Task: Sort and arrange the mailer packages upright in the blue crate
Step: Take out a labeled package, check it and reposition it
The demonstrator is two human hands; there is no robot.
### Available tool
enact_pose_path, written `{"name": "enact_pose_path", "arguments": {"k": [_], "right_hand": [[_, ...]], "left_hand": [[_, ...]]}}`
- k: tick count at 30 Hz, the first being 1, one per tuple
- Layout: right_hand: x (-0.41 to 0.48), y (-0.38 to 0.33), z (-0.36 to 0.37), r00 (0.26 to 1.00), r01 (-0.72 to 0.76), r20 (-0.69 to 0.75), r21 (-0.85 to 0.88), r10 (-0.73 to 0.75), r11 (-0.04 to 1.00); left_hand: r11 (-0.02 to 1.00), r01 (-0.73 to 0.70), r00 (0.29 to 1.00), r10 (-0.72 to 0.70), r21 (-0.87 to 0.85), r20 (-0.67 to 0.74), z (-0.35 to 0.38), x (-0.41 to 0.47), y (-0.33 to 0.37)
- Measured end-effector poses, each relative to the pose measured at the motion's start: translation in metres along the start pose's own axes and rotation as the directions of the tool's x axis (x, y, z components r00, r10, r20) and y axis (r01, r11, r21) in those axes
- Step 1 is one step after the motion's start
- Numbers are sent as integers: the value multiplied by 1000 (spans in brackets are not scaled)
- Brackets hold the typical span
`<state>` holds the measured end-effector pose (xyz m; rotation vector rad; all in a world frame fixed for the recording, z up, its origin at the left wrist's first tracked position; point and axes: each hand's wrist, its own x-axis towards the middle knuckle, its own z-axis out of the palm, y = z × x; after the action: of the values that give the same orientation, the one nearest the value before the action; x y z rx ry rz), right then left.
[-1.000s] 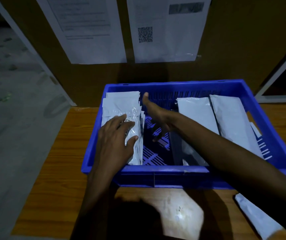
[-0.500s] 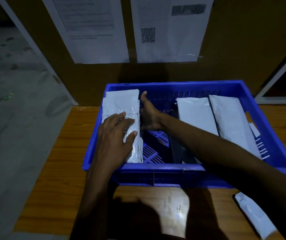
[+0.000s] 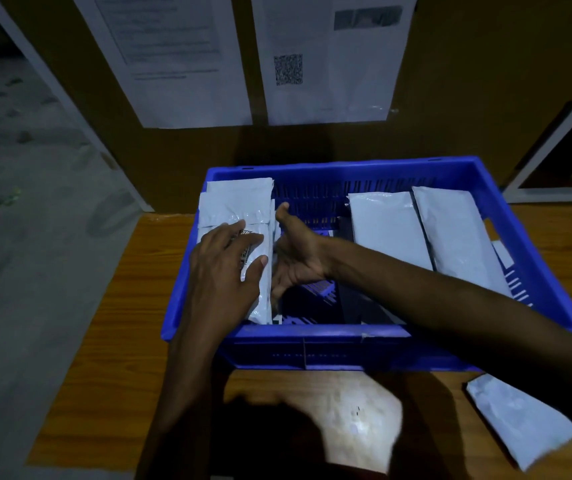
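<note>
Blue crate [image 3: 329, 332] sits on wooden table [image 3: 122, 323]. Stack of white mailers [image 3: 236, 202] stands at the crate's left end, tilted toward the left wall. Left hand [image 3: 222, 268] lies flat on the stack's face, fingers straight and spread, gripping nothing. Right hand [image 3: 295, 258] reaches across, palm against the stack's right edge, thumb up, fingers pointing down, uncurled. Two more mailers [image 3: 388, 226] lean at the crate's right side. One loose mailer [image 3: 516, 417] lies on the table outside the crate, front right.
</note>
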<state>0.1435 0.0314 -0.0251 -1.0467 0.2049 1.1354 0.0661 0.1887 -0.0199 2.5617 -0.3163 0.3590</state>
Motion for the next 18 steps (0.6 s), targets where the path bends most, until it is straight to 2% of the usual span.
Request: {"name": "enact_pose_path", "arguments": {"k": [4,7,9,11,13,15,16,18], "right_hand": [[-6,0,5,998,-30,-47,8,31,1000],[-16,-3,17,973,-6,-230,-59,-7,998],[-15,-11,14,925,21,-379,-44,-36,999],[-10,-20,6,845,77,-527,-45,-89,996],[-5,-23,-3,805,68,-589,-35,-76,997],[0,-15,-8,810,36,-583,-62,-66,997],[3,-10,-8,844,28,-532,-73,-62,997],[6,-2,-4,954,45,-295,-39,-55,998]], "left_hand": [[1000,9,1000,-9,-19,-6,3,-1,-1],[999,10,1000,-10,-36,-6,3,-3,-1],[998,11,1000,-12,-55,-7,3,-4,-2],[998,9,1000,-10,-62,-12,3,-5,-3],[998,6,1000,-7,-62,-17,5,-5,-4],[998,5,1000,-6,-64,-17,6,-5,-5],[998,6,1000,-7,-66,-16,6,-5,-5],[998,13,1000,-14,-61,-18,6,-4,-4]]}}
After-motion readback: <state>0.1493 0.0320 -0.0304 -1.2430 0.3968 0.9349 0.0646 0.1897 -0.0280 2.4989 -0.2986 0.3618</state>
